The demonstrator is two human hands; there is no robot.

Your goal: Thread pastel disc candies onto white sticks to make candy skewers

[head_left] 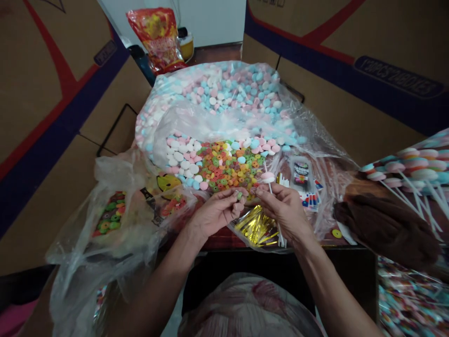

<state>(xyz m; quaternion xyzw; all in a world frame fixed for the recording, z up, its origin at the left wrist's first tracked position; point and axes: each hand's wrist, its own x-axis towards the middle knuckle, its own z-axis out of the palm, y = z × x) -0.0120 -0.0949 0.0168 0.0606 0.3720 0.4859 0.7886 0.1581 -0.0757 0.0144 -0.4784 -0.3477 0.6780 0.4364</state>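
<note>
My left hand (219, 210) is closed in a pinch on a small green gummy ring (240, 195). Close beside it, my right hand (289, 208) grips a white lollipop stick (270, 188) that carries a pink-and-white marshmallow (267, 177); the stick's tip pokes out above it. Whether the right fingertips also pinch something small cannot be made out. Just beyond both hands lies a heap of coloured gummy rings (224, 166), with loose pink, white and blue marshmallows (182, 154) around it. Gold twist ties (257, 227) sit in a clear bag below the hands.
Behind is a big clear bag of marshmallows (217, 93), flanked by cardboard boxes (115, 117). Finished marshmallow sticks (417, 168) lie at right near a brown cloth (386, 229). A plastic bag with gummies (112, 213) hangs at left; a red packet (157, 40) stands at the back.
</note>
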